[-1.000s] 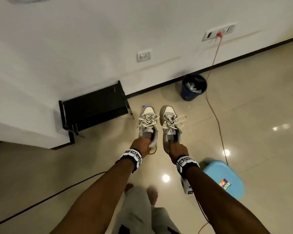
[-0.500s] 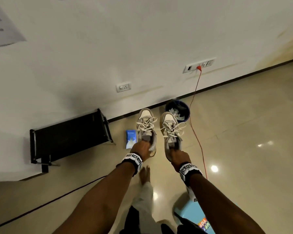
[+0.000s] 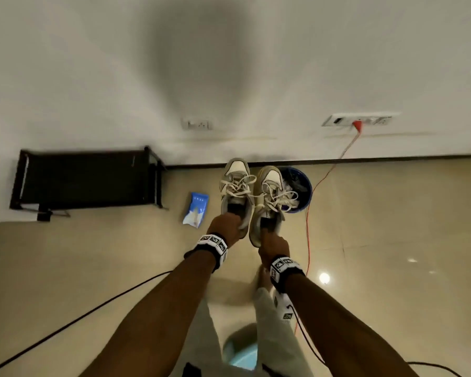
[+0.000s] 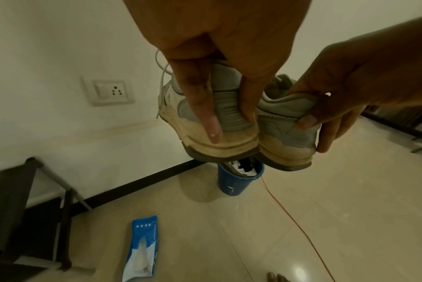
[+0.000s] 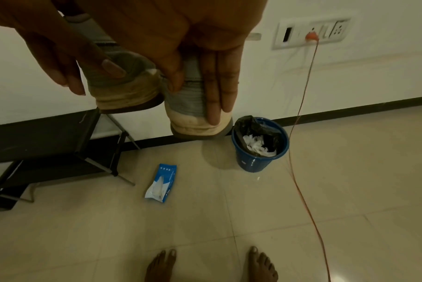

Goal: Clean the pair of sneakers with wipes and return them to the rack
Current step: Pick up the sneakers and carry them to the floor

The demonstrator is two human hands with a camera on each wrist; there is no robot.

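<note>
Sneakers, pr, toes to 12 o'clock: left hand & right hand each pinch a heel; rack at 10 o'clock, nearer left.

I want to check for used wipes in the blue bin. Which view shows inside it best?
The right wrist view: the blue bin is unobstructed, white wipes visible inside. In the head view and the left wrist view, the held sneakers partly cover it.

Two sneakers, one beside the other; two hands; one rack; one wipes pack; one blue bin; two wall socket plates; two bare feet.
</note>
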